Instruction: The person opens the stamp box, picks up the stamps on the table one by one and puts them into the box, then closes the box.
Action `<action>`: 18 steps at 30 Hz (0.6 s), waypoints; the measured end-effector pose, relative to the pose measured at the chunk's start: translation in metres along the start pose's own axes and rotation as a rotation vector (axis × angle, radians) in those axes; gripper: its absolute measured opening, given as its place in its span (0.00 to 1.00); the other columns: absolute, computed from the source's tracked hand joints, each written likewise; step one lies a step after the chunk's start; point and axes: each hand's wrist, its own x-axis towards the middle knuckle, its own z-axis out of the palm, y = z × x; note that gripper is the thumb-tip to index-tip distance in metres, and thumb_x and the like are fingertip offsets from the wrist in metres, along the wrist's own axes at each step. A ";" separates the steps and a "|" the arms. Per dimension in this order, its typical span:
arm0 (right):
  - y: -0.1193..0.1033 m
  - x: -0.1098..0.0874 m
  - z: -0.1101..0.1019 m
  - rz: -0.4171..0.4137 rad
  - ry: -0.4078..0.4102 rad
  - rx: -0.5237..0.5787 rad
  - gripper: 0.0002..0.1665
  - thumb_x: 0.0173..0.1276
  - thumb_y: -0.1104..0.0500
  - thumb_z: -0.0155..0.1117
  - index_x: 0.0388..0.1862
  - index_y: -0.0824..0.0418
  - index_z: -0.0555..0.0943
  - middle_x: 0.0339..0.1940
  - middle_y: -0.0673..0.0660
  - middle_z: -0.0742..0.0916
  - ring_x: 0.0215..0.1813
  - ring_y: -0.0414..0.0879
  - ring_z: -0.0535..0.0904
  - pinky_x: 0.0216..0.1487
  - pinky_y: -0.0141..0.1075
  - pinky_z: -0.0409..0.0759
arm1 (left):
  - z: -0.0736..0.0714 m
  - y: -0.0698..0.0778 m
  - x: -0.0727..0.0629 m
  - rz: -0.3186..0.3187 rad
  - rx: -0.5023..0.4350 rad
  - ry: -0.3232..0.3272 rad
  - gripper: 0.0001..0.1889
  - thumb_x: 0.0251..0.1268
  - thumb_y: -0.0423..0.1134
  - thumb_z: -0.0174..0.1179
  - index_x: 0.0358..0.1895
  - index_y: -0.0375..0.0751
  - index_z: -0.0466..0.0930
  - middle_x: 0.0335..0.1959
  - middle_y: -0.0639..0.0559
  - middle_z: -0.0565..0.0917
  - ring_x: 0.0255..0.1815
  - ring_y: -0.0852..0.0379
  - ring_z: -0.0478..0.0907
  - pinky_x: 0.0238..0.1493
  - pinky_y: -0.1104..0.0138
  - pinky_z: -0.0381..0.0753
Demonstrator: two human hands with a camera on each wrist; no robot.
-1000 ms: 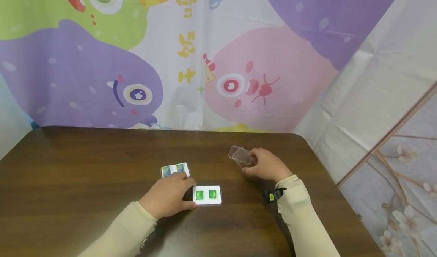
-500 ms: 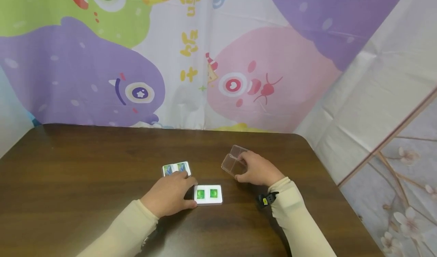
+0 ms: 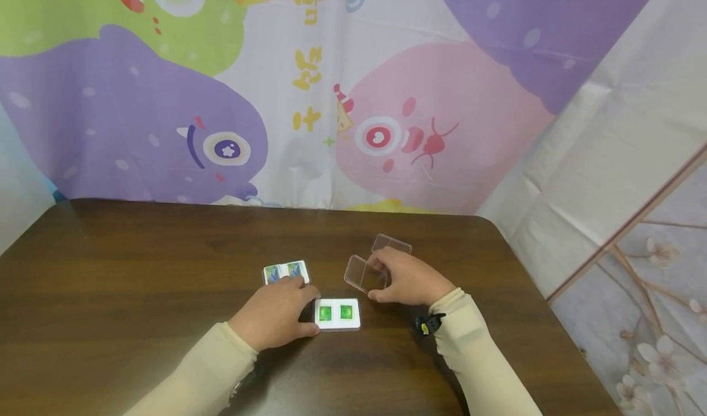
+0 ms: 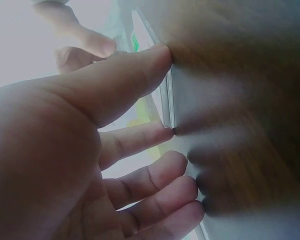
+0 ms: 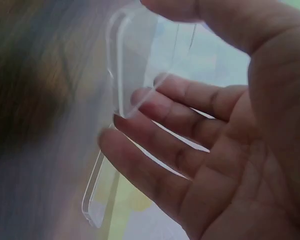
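My left hand (image 3: 274, 313) holds the left end of a flat white case with two green pictures (image 3: 337, 314), thumb at the near corner and index finger at the far one. In the left wrist view the case (image 4: 163, 95) shows edge-on at the thumb and index fingertips. My right hand (image 3: 413, 278) pinches a clear plastic lid (image 3: 363, 274), held tilted right of the green-picture case. The right wrist view shows this lid (image 5: 135, 55) between thumb and fingers. A second clear lid (image 3: 391, 243) lies on the table behind the right hand.
A second white case with two blue pictures (image 3: 287, 271) lies just beyond the left fingers, which partly cover it. All this is on a brown wooden table (image 3: 138, 262). A cartoon-printed cloth (image 3: 298, 177) hangs behind the table's far edge.
My right hand has moved left and slightly nearer, drawing one clear lid off the other and toward the green-picture case. The left hand stays on that case.
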 end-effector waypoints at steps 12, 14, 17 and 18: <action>-0.014 -0.002 0.001 -0.087 -0.081 0.075 0.33 0.58 0.51 0.81 0.59 0.62 0.78 0.49 0.54 0.85 0.49 0.47 0.81 0.54 0.44 0.81 | -0.002 0.002 0.001 0.000 -0.010 -0.003 0.27 0.52 0.54 0.79 0.49 0.42 0.83 0.39 0.47 0.81 0.39 0.49 0.79 0.39 0.51 0.81; -0.018 -0.002 0.001 -0.105 -0.098 0.070 0.33 0.59 0.51 0.81 0.59 0.60 0.78 0.50 0.53 0.85 0.51 0.47 0.80 0.55 0.43 0.81 | -0.002 0.002 0.001 -0.002 -0.014 -0.002 0.27 0.52 0.54 0.79 0.49 0.42 0.83 0.39 0.47 0.81 0.39 0.49 0.79 0.39 0.50 0.81; -0.023 -0.002 0.003 -0.144 -0.114 0.051 0.32 0.59 0.50 0.81 0.59 0.58 0.79 0.50 0.51 0.84 0.51 0.45 0.80 0.55 0.40 0.81 | -0.002 0.002 0.001 -0.003 -0.014 -0.001 0.27 0.51 0.54 0.79 0.49 0.42 0.83 0.39 0.47 0.81 0.40 0.49 0.80 0.40 0.50 0.81; -0.025 -0.002 0.004 -0.152 -0.121 0.046 0.32 0.59 0.49 0.81 0.59 0.58 0.79 0.50 0.50 0.84 0.51 0.44 0.80 0.55 0.39 0.81 | -0.001 0.002 0.001 -0.003 -0.013 -0.001 0.27 0.51 0.54 0.79 0.50 0.42 0.83 0.39 0.47 0.81 0.40 0.49 0.80 0.40 0.50 0.81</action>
